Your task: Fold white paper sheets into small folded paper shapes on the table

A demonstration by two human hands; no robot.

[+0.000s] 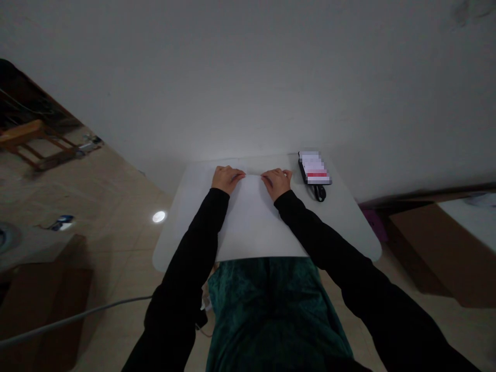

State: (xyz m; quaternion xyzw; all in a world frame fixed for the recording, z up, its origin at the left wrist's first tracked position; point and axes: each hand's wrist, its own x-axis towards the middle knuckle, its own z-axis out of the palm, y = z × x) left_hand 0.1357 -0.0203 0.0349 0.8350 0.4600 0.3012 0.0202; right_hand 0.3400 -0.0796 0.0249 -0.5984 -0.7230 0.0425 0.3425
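A white sheet of paper (256,222) lies flat on a white rounded table (349,222), reaching from near my body to the middle of the tabletop. My left hand (228,179) and my right hand (276,183) sit at its far edge, fingertips pinched on the paper and pointing towards each other. Both black sleeves stretch back over the near part. Right of my right hand, a black object with a pixelated white and red label (314,168) lies apart from the paper, with a black looped cord (319,193) at its near end.
A white wall (248,77) rises behind the table. Cardboard boxes stand on the tiled floor at lower left (46,310) and right (418,248). A grey cable (77,318) crosses the floor at left, and a wooden stool (33,139) stands far left.
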